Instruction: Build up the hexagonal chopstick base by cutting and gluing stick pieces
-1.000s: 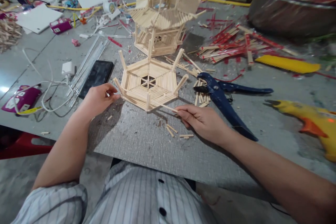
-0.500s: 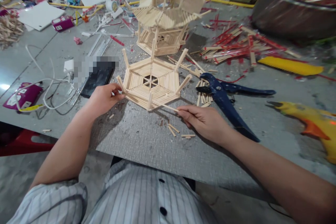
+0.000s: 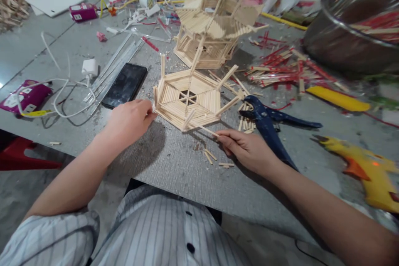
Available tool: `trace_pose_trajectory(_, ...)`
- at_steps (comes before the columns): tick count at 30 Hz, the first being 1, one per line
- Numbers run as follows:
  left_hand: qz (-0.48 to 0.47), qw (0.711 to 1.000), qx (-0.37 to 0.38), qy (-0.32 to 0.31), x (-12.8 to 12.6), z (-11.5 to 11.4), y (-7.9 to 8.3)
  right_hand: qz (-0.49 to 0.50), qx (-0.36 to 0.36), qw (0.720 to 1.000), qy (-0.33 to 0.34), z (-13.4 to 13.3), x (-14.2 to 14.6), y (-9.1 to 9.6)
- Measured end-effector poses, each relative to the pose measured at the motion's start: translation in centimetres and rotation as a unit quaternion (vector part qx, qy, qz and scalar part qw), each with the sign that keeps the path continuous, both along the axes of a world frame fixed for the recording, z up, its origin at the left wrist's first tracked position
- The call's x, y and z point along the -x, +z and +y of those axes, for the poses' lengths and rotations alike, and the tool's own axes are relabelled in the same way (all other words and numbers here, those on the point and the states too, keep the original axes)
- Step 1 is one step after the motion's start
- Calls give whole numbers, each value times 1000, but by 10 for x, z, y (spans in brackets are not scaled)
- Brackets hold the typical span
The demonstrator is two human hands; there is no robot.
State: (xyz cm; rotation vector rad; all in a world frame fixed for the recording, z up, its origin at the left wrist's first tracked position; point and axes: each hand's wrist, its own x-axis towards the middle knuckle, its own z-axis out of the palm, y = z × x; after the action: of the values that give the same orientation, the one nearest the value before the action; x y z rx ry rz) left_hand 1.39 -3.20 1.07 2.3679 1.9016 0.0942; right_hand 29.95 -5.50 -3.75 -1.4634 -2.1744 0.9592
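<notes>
A flat hexagonal panel of wooden sticks (image 3: 190, 97) lies on a grey mat (image 3: 174, 162), with short posts standing up at its corners. My left hand (image 3: 129, 120) pinches its left corner, fingers closed. My right hand (image 3: 246, 147) pinches a thin wooden stick (image 3: 204, 129) whose far end rests against the panel's near edge. Behind the panel stands a tiered tower of wooden sticks (image 3: 215, 20).
Blue cutters (image 3: 268, 122) lie right of the panel and a yellow glue gun (image 3: 361, 166) farther right. A black phone (image 3: 124, 85), white charger cable (image 3: 68, 95), red-wrapped sticks (image 3: 280, 68), a metal bowl (image 3: 352, 29) and scraps litter the table. Short stick offcuts (image 3: 215, 158) lie near my right hand.
The view has shifted, so everything sits a little more to the right. My left hand has closed in over the panel's left corner. My right hand keeps the stick at the near edge.
</notes>
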Motion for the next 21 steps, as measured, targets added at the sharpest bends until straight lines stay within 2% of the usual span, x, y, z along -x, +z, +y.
trace_pose_trajectory(4, -100, 978, -24, -179, -14, -2, -2, 5, 3, 1000, -11, -1, 1, 0)
trace_pose_trajectory(6, -132, 965, -18, -227, -21, 6, -7, 6, 6, 1000, -18, -2, 1, -2)
trace_pose_trajectory(10, -133, 954, 18, -267, -31, 24, -17, -3, 13, 1000, -27, -4, -1, -3)
trace_pose_trajectory(15, -136, 934, 40, -327, -38, 33, -23, -2, 12, 1000, -23, -4, -1, -4)
trace_pose_trajectory(21, -144, 931, 33, -334, -40, 37, -28, -5, 14, 1000, -26, -4, 0, -3)
